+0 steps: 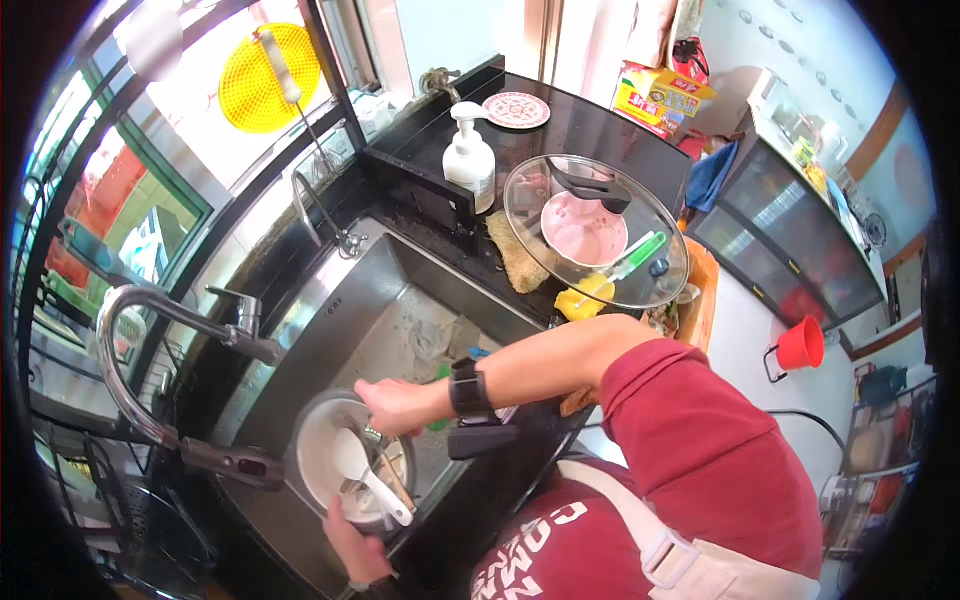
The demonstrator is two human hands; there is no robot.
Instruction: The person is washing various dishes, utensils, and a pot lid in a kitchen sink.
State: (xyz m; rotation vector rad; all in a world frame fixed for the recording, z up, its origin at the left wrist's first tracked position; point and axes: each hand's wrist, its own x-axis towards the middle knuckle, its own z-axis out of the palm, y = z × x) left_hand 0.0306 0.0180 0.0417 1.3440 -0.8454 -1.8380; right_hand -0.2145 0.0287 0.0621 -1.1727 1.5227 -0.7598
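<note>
Dishes in the sink — both hands on one white bowl

Left hand [352, 548] grips the bowl's [322, 452] near rim down in the steel sink [345, 300]; right hand [395, 405] is curled shut over its top by a white spoon [368, 478]. Pull-out faucet [150, 400] hangs just left — soap pump [470, 158], glass lid [595, 232] over a pink bowl [583, 230] behind.

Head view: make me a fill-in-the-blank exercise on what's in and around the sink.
1. The left hand holds a bowl over the steel ____.
2. A white ____ lies inside the bowl.
3. The soap pump bottle stands on the ____ counter.
4. The glass lid covers a ____ bowl.

Missing words: sink; spoon; black; pink
</note>
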